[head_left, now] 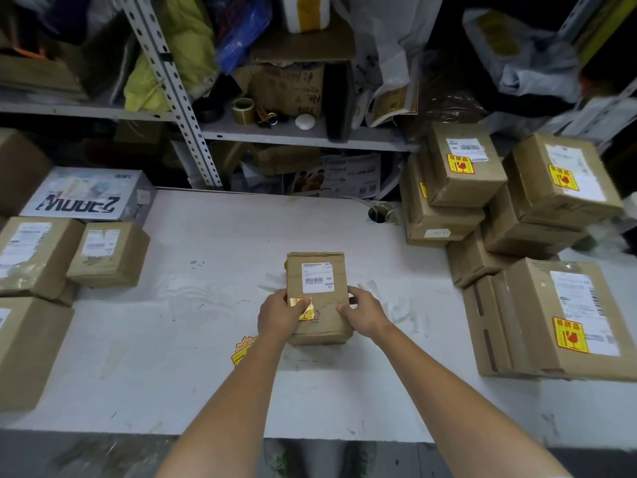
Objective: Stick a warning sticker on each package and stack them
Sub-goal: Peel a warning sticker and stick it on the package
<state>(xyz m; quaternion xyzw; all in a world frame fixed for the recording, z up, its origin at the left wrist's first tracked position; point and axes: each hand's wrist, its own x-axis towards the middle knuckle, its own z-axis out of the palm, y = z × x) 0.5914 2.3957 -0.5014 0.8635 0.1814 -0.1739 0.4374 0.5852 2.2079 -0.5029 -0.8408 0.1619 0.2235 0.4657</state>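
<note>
Cardboard package with a white shipping label lies at the middle of a white table, held by 2 hands. Left hand curls round its left edge, thumb pressing a yellow-and-red warning sticker onto the top, while the right hand clasps the right edge. Stickered packages are stacked at the right; unstickered packages sit at the left.

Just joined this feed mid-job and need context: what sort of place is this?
Likely a parcel dispatch room: labelled cardboard packages stacked on a white table, yellow warning stickers on several, and metal shelving crammed with bags and tape.
</note>
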